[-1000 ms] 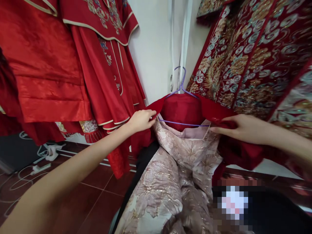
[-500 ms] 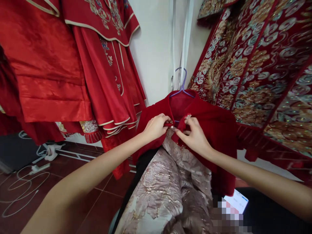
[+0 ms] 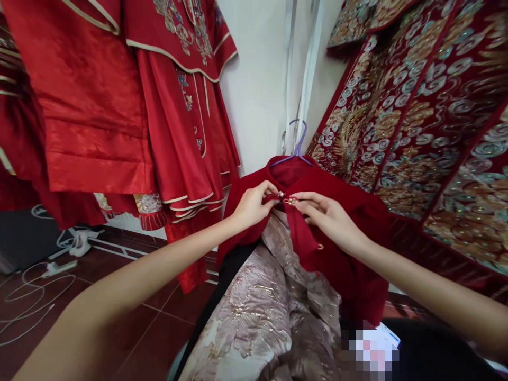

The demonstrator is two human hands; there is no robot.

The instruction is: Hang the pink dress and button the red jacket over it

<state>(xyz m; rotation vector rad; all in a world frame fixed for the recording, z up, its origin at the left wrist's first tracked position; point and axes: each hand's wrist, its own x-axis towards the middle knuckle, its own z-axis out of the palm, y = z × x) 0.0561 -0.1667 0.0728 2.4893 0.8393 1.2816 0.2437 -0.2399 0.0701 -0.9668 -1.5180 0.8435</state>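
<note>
Left hand (image 3: 256,205) and right hand (image 3: 326,216) pinched opposing clasp halves (image 3: 292,201), frame centre.
Red jacket (image 3: 353,201) hung on hanger (image 3: 297,152); halves were unjoined.

No text can be read; the lit, white, rectangular screen (image 3: 381,343) below the right hand (image 3: 330,218) is partly pixelated, and its small marks are illegible.

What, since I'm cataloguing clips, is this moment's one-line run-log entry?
left hand: pinches red jacket | right hand: pinches loop clasp | front: unfastened, over floral garment | support: purple hanger
</note>
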